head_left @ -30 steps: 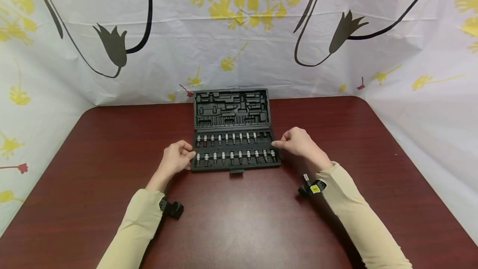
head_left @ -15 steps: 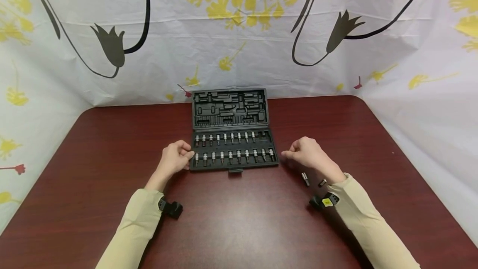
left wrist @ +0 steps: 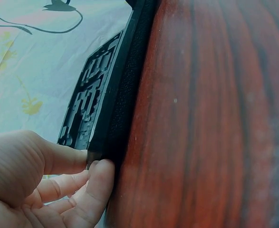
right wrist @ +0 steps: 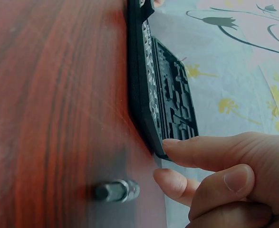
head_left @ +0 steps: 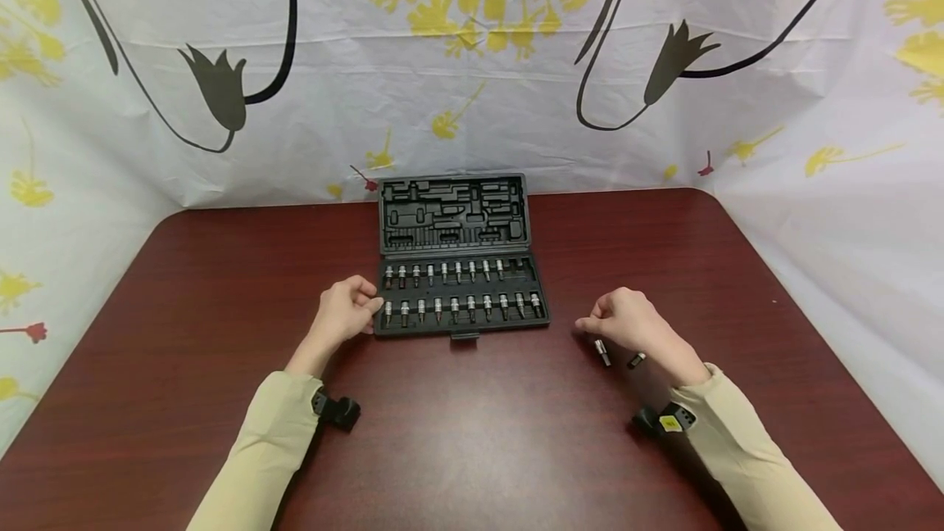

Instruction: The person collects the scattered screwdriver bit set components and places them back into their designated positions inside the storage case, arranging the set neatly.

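A black bit socket case (head_left: 460, 290) lies open on the table, its lid (head_left: 453, 215) raised at the back. Two rows of silver bit sockets fill the near half, with a gap at the right end of the back row. My left hand (head_left: 345, 307) pinches the case's left edge, thumb above and fingers below, as the left wrist view confirms. To the right of the case, my right hand (head_left: 627, 320) hovers with nothing between thumb and forefinger. Below it lie a loose bit socket (head_left: 602, 352) and a second small metal piece (head_left: 637, 360).
The dark red wooden table (head_left: 472, 441) extends around the case on both sides and in front. Behind it hangs a white patterned cloth (head_left: 487, 129), close to the lid. A latch tab (head_left: 465, 337) sticks out from the case's front edge.
My right hand has drawn away from the case's right end, back toward the right and nearer me, uncovering the loose pieces. My left hand keeps its hold on the case.
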`<state>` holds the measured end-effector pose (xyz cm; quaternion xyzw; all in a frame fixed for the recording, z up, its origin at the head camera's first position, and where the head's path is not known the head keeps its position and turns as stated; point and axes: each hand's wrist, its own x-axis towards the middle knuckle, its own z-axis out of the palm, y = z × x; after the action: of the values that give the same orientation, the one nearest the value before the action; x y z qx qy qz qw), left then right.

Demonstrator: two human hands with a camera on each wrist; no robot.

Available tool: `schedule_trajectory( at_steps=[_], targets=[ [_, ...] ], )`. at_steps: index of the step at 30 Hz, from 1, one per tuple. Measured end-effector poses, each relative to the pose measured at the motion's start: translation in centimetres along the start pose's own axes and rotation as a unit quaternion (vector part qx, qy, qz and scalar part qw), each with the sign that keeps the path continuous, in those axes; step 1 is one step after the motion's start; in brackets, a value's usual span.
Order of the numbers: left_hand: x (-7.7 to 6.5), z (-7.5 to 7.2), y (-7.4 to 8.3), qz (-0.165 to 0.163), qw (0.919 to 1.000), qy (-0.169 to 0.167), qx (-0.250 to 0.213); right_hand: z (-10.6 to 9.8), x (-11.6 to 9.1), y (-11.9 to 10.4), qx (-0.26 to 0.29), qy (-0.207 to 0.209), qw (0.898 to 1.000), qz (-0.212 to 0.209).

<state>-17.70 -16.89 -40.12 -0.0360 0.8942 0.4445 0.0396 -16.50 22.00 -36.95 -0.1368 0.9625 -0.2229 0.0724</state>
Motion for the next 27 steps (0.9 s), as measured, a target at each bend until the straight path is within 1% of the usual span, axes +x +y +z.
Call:
schedule_trajectory(
  at_steps=[4,9,12,17,22,27],
  targets=[
    [0.0,0.0,0.0,0.0,1.0,0.0,0.002,-0.1,-0.7,0.2,-0.003,-0.001,1.0,0.013],
    [0.0,-0.1,0.0,0.001,1.0,-0.002,0.0,-0.1,-1.4,0.8,0.005,-0.001,1.0,0.016],
    [0.0,-0.1,0.0,-0.002,1.0,-0.004,-0.002,-0.1,-1.8,1.0,0.009,-0.006,1.0,0.02],
    [0.0,-0.1,0.0,-0.003,1.0,-0.008,0.0,0.1,-2.1,0.9,0.005,-0.027,0.999,0.039],
    [0.0,-0.1,0.0,-0.002,1.0,-0.006,0.0,0.3,-2.1,0.8,-0.008,-0.036,0.999,0.03],
    [-0.1,-0.1,0.1,-0.001,1.0,-0.005,-0.002,0.6,-1.8,0.8,-0.009,-0.04,0.999,0.026]
  ],
)
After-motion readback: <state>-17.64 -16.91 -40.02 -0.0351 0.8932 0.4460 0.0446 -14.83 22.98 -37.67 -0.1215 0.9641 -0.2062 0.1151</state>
